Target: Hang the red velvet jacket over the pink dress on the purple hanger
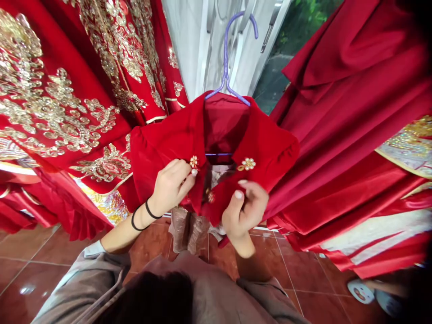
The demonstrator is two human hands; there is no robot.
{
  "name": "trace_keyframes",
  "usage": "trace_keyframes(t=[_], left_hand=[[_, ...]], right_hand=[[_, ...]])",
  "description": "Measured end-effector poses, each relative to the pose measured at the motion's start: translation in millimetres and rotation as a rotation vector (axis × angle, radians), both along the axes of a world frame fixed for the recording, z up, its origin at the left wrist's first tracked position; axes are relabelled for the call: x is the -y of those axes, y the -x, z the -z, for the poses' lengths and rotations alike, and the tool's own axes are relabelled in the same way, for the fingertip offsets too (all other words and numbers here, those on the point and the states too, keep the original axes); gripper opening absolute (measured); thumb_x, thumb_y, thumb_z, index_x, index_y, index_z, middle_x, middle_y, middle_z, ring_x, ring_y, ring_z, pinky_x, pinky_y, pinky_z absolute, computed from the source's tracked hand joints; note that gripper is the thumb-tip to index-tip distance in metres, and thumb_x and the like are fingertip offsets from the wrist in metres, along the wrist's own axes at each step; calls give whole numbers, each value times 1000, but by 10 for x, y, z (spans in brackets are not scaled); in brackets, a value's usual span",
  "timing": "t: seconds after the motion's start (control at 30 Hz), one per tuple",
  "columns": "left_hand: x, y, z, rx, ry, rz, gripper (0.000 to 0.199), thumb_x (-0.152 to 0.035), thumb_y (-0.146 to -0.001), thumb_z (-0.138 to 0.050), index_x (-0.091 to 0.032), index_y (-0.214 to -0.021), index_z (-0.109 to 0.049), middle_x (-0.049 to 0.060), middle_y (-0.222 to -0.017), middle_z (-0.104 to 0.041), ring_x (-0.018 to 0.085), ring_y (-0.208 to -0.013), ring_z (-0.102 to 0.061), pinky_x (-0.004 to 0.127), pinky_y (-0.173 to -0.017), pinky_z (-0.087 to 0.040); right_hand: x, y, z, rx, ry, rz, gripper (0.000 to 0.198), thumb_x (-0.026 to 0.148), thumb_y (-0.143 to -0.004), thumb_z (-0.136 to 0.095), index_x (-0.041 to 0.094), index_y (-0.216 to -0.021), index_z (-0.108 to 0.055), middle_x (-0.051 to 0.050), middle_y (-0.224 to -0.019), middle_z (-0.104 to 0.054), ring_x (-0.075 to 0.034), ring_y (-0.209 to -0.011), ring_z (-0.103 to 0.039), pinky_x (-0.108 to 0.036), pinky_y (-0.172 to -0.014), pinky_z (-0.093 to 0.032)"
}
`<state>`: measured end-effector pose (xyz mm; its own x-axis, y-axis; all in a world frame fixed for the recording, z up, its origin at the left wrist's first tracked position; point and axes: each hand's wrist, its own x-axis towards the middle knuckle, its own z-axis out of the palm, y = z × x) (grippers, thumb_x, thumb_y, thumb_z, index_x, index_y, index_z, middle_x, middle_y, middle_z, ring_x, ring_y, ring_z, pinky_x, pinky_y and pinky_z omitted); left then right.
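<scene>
A short red velvet jacket (222, 130) with puffed sleeves hangs on a purple hanger (225, 58) in front of me. My left hand (173, 184) pinches its left front edge, just beside a gold and pearl flower ornament (193, 162). Another pearl flower (249, 164) sits on the opposite lapel. Below that one, my right hand (246, 209) is close in front of the cloth, fingers curled, with thumb and forefinger slightly apart. Nothing shows between them. A small gold ornament (211, 195) is visible lower on the front opening.
A red gown with gold sequins (50, 108) hangs at the left. More plain red garments (354, 67) fill the right. Behind the hanger is a white door frame (202, 45). The floor has reddish tiles (148, 247); a white slipper (361, 291) rests at lower right.
</scene>
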<state>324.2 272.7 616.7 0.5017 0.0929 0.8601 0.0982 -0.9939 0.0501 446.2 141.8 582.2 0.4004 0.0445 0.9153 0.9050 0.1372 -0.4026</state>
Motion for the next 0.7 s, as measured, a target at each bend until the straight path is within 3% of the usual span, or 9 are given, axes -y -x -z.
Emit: trace_keyframes(t=[0.07,0.17,0.23,0.3,0.37,0.47,0.57,0.7], left_hand=[[70,-93,24,55,-9,30,30,-20,-99,-42,-21,-69,-42,0,-61,-45,15,-59,-42,28,-58,-35],[44,-251,172,-96,11,-156,28,-22,-99,-41,-19,-72,-50,3,-67,-55,18,-64,-47,29,-59,-36],[-26,-255,250,-224,36,-245,28,-23,-99,-41,-19,-74,-54,5,-70,-59,19,-69,-51,30,-61,-37],[-103,-145,240,-270,57,-217,30,-30,-99,-44,-19,-74,-56,4,-69,-61,20,-70,-53,31,-61,-38],[-186,31,131,-160,36,-177,29,-34,-98,-47,-20,-75,-58,3,-68,-61,19,-69,-55,32,-63,-40],[-380,242,-118,184,-24,-299,20,-32,-96,-49,-20,-96,-64,8,-93,-69,24,-89,-60,40,-85,-43],[-676,286,-273,293,94,-371,32,-37,-97,-47,-20,-120,-61,12,-122,-64,28,-115,-55,46,-100,-37],[-983,254,-270,201,324,-279,35,-47,-99,-39,-22,-97,-64,6,-92,-66,22,-85,-57,38,-78,-40]], right_hand=[[-47,81,-16,68,104,-44,16,16,-96,-48,21,-105,-60,-3,-90,-68,-14,-81,-69,-24,-74,-55],[-268,1,88,-58,319,-151,22,22,-100,-39,19,-97,-60,-4,-85,-70,-13,-74,-68,-23,-67,-53],[-332,-127,151,-176,474,-256,26,29,-100,-38,17,-101,-61,-4,-82,-70,-13,-69,-68,-23,-64,-52],[-262,-269,123,-231,537,-273,28,35,-100,-42,17,-112,-60,-1,-76,-68,-12,-61,-64,-23,-59,-50],[-123,-440,-28,-170,426,-129,30,36,-98,-47,18,-119,-59,-1,-78,-68,-12,-61,-63,-24,-61,-51],[-31,-793,-408,101,207,145,30,35,-96,-50,19,-119,-61,-10,-106,-69,-21,-97,-66,-39,-90,-53],[-204,-1159,-792,272,343,151,39,42,-91,-57,22,-125,-60,-13,-125,-62,-30,-121,-55,-54,-103,-44],[-536,-1408,-1231,251,446,70,22,36,-94,-58,21,-107,-66,-8,-105,-65,-24,-106,-59,-48,-96,-49]])
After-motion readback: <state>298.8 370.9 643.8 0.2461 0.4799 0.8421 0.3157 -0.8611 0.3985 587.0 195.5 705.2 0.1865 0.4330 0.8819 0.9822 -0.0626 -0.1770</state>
